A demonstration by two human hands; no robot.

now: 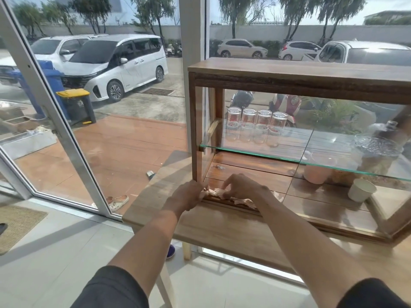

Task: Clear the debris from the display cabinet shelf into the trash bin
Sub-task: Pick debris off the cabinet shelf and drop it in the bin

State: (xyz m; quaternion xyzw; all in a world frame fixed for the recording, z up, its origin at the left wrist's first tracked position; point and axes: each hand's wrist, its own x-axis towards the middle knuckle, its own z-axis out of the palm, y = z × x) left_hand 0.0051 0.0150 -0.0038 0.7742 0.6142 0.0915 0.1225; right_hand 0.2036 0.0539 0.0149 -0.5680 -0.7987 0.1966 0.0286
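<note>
A wooden display cabinet [289, 72] with glass sides stands on a wooden table. Crumpled pale paper debris [242, 200] lies along the front edge of its bottom shelf [255, 172]. My left hand [186, 196] is at the cabinet's left front corner, fingers closed on the left end of the debris. My right hand [242, 185] presses down on the debris beside it, fingers curled over the scraps. A small scrap [219, 167] lies farther back on the shelf. No trash bin inside the room is in view.
Several upturned glasses [255, 127] stand on the glass upper shelf [255, 153]. A white paper cup [361, 190] and a pink container [315, 173] sit on the bottom shelf at right. The table [222, 230] edge is close to a glass door [66, 130]; bins stand outside.
</note>
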